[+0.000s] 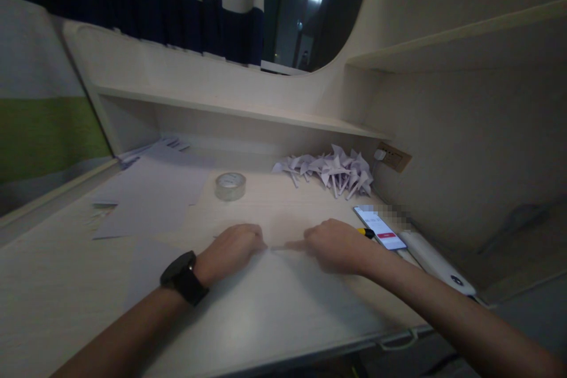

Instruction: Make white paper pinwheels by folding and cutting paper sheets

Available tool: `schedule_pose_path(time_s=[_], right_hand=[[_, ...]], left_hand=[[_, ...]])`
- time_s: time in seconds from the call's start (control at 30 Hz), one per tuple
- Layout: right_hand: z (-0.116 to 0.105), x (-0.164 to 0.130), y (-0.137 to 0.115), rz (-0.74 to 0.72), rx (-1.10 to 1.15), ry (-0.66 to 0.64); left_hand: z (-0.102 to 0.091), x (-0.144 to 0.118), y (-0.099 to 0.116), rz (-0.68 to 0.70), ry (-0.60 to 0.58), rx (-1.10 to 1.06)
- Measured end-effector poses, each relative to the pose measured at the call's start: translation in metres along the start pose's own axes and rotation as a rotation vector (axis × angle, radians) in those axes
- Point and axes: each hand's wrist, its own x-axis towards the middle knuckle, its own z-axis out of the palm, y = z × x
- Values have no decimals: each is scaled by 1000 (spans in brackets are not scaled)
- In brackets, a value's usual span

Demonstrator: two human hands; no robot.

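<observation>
My left hand point(234, 251), with a black watch point(185, 277) on its wrist, rests low over the desk with its fingers curled in. Its fingertips are pressed together, and what they hold, if anything, is too small to make out. Opposite it is my right hand point(334, 245), its index finger pointing left toward the left fingertips. That finger is smeared by motion. A faint pale sliver point(273, 248) shows in the gap between the hands; its kind is unclear. Beyond them lies a roll of clear tape point(230, 187), touched by neither hand.
White paper sheets point(155, 189) lie at the left. Several folded paper pinwheels point(336, 171) are heaped at the back right. A lit phone point(380, 227), a yellow-and-black object point(367, 233) and a long white case point(436, 263) lie at the right. A shelf point(239, 111) overhangs the back.
</observation>
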Motion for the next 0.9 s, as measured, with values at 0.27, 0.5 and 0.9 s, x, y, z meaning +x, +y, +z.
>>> schedule_pose_path(time_s=[0.27, 0.5, 0.9], right_hand=[[-5, 9, 6, -52, -45, 37], [-10, 15, 12, -55, -16, -34], [-25, 20, 8, -50, 19, -89]], left_hand=[[5, 8, -14, 92, 37, -34], [3, 12, -12, 28, -24, -44], [-12, -21, 47, -167, -146, -78]])
